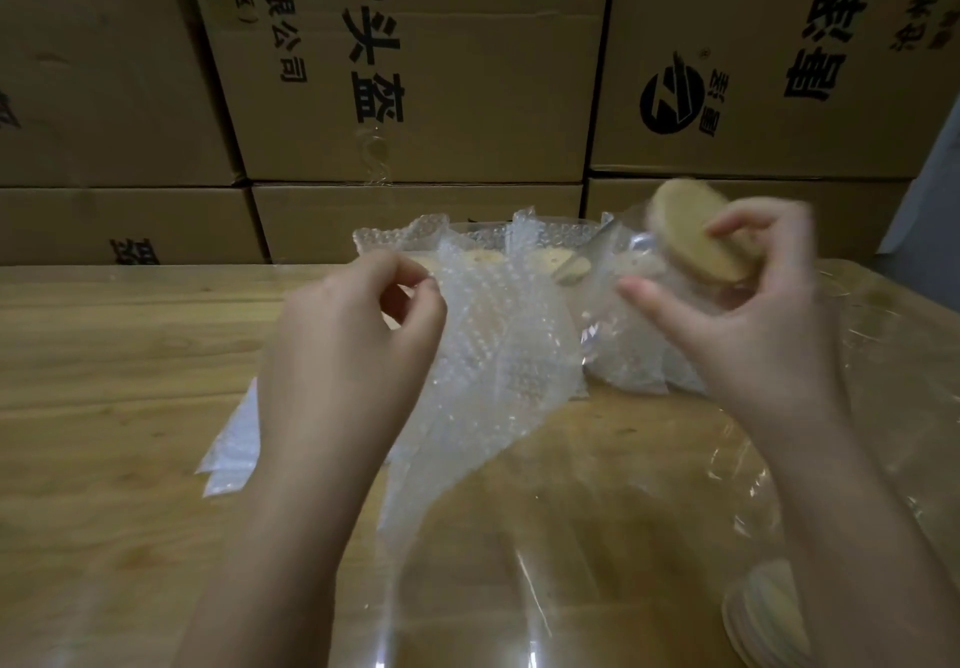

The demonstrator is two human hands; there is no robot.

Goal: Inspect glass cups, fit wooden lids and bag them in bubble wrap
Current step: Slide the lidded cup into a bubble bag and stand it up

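Hands, 2: R fingers (737, 225) grip 1 wooden lid (688, 233); L fingers (415, 304) pinch 1 bubble-wrap bag (498, 340) on table (104, 355).

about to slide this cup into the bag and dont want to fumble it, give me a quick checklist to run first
1. Wooden lid on the glass cup: ok, it sits on top; whether it is fully seated, cannot tell, since the view is blurred.
2. Right hand grips the cup: ok, fingers curl round its lidded end.
3. Left hand holds the bubble wrap bag: ok, it pinches the top edge.
4. Bag mouth open for the cup: cannot tell, the wrap hangs crumpled.
5. Cup aimed at the bag: not ok, it is held off to the right.
6. Glass free of cracks: cannot tell.
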